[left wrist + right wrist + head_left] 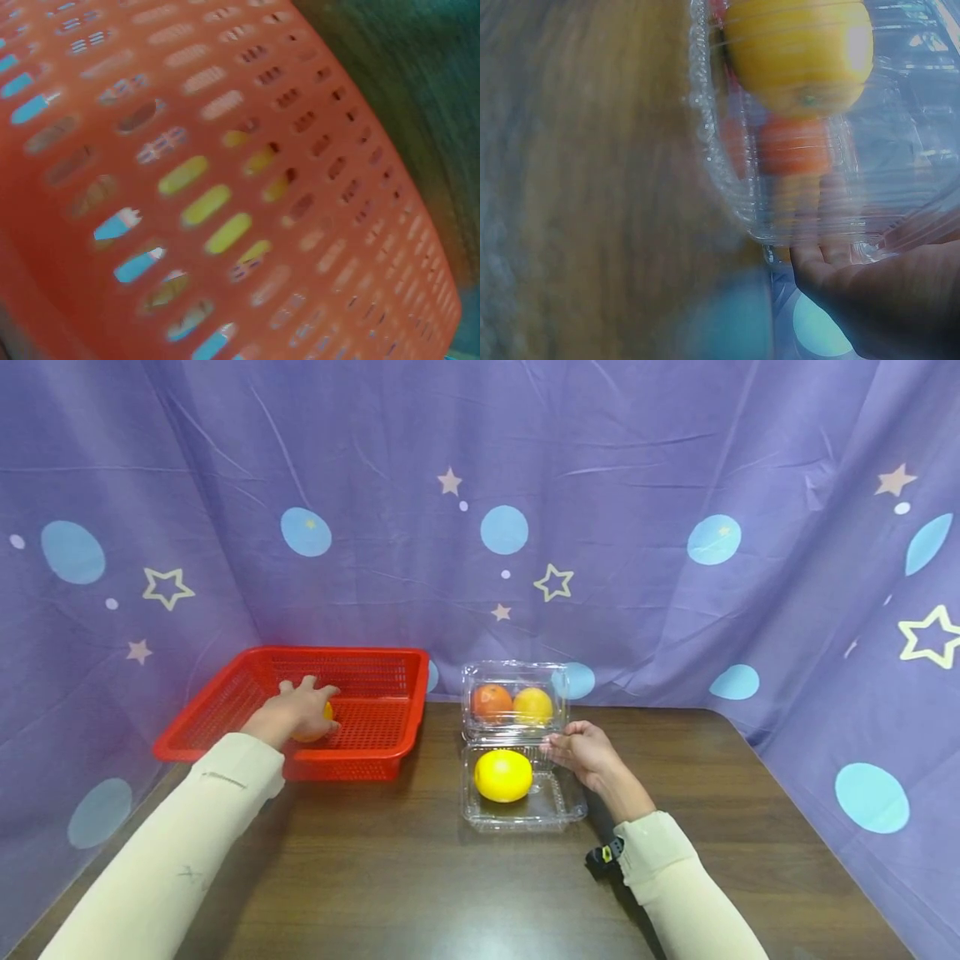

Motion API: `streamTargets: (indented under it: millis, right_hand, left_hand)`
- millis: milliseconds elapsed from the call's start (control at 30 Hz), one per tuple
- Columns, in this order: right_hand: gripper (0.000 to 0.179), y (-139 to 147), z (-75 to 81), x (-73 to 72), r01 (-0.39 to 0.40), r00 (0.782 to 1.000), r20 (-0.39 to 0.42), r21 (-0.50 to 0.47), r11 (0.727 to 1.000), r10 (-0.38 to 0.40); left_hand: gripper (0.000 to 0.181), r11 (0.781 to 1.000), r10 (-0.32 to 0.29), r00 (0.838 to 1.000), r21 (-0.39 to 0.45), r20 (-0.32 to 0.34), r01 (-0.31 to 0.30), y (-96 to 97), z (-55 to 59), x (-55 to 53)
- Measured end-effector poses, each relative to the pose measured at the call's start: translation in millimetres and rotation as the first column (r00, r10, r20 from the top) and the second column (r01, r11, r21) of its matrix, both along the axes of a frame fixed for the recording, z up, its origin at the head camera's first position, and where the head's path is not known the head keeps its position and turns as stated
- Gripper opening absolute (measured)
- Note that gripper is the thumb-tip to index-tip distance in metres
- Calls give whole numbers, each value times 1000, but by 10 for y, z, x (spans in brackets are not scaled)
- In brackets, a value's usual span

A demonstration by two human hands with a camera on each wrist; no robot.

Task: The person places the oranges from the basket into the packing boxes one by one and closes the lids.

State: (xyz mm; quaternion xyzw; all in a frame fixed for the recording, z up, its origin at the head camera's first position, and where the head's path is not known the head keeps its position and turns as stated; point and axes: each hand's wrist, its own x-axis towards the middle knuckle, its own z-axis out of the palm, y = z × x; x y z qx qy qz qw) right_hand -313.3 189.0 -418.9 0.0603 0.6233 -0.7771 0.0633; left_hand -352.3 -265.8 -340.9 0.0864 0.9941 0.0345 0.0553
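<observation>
My left hand (298, 708), fingers spread, reaches down into a red plastic basket (411, 737) over an orange-yellow fruit (327, 711) that it partly covers. Yellow shows through the slots of the basket wall (285, 247) in the left wrist view. At the right edge of a clear plastic container (558, 810), my right hand (588, 752) touches the plastic with extended fingers, partly seen through it. A bright yellow fruit (503, 776) lies in the container's near half. Behind clear plastic at the back sit an orange fruit (492, 702) and a yellow-orange fruit (533, 706).
A brown wooden table (360, 877) carries the basket at back left and the container near the middle. Close behind them hangs a purple curtain (600, 568) with stars and blue dots. A black strap with a small device (602, 857) is on my right wrist.
</observation>
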Motion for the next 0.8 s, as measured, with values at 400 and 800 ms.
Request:
streamTargets:
  millis: [400,800]
  right_hand:
    - [19,-1,5,14,1,1000,-12,16,1000,-1]
    - [20,-1,-1,11,11,1000,-5,22,1000,-11]
  left_hand:
    - [78,999,40,995,23,87,-42,-3,-96,-32]
    - [79,999,42,997,-4,72,-42,-29,-170,-78]
